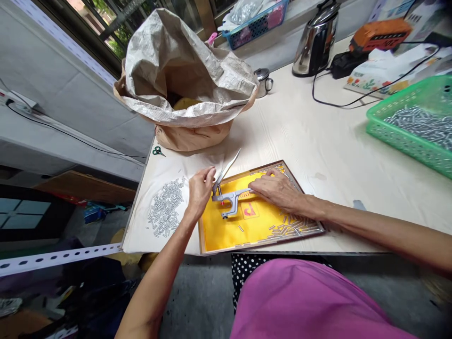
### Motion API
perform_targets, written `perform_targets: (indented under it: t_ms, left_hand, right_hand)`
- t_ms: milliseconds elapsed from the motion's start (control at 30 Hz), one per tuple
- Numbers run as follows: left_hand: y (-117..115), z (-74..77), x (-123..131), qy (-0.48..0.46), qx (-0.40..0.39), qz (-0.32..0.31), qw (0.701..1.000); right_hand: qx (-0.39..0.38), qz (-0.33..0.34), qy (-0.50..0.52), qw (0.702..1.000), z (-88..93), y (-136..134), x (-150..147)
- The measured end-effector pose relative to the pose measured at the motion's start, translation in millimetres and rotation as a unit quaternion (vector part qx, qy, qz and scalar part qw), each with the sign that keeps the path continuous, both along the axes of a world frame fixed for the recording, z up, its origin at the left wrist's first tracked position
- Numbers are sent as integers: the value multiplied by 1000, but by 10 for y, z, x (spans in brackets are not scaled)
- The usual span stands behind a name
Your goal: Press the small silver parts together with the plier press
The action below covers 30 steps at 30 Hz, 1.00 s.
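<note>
My right hand (277, 190) is closed around the end of one handle of grey snap-fastener pliers (231, 200). The pliers' other handle stands spread upward, and a small red part shows near the jaw. Beside the pliers' head, my left hand (200, 188) has its fingers drawn together; anything held in them is hidden. Under the pliers lies a yellow-lined tray (212, 235) with a brown rim. Small metal pins (291, 226) lie mostly in its near right corner, and a single one is near the middle. Left of the tray, a pile of short metal pieces (164, 207) rests on the table.
A large open woven sack (190, 136) stands behind the tray, with green-handled scissors (158, 151) at its left. A green basket (406, 141) of metal pins is at right. Farther back are a lidded cup (263, 82), a steel kettle (314, 42) and a black cable (339, 104).
</note>
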<state>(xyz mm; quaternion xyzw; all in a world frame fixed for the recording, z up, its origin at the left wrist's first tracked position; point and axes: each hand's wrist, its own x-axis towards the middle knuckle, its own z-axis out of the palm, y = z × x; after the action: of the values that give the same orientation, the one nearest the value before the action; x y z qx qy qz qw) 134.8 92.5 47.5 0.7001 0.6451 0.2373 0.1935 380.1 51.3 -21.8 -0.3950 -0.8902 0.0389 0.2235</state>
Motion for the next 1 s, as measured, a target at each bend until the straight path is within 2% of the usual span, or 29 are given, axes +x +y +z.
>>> perform_targets:
  t_ms: [67,167,233,333,367,433,533,600,700,900,1000]
  left_hand:
    - [-40,-33,-108,19,-4,25,999]
    - [-191,-173,-207,77,-48,-1,996]
    - [-314,-250,-231,113,-46,-5,992]
    - [-478,-275,-283,204,17,79,976]
    - [-524,-270,-318,241,24,105,964]
    - [-601,-270,-413,302,-15,120,946]
    - [-662,-283,-550,315,-124,75,938]
    - [-658,-243,-582,311,-143,58,938]
    - [-612,-22,-504,332,-102,66,936]
    - [-573,695,-179,392,-23,63,918]
    - [-563,911,-64,418,-8,50,907]
  right_hand:
    - [-2,-40,39,998,44,62,46]
    - [6,-95,95,991,124,131,145]
    - [10,-119,117,986,179,153,209]
    - [4,-138,126,982,210,137,272]
    - [-2,-142,128,982,194,117,284]
    - [-15,-147,139,979,115,64,301]
    - [-44,-155,182,970,-66,-24,332]
    - [-63,-160,213,962,-165,-69,368]
    - [-88,-175,239,951,-217,-106,440]
    - [-151,-199,285,925,-184,-137,539]
    - [-160,-200,297,920,-200,-143,549]
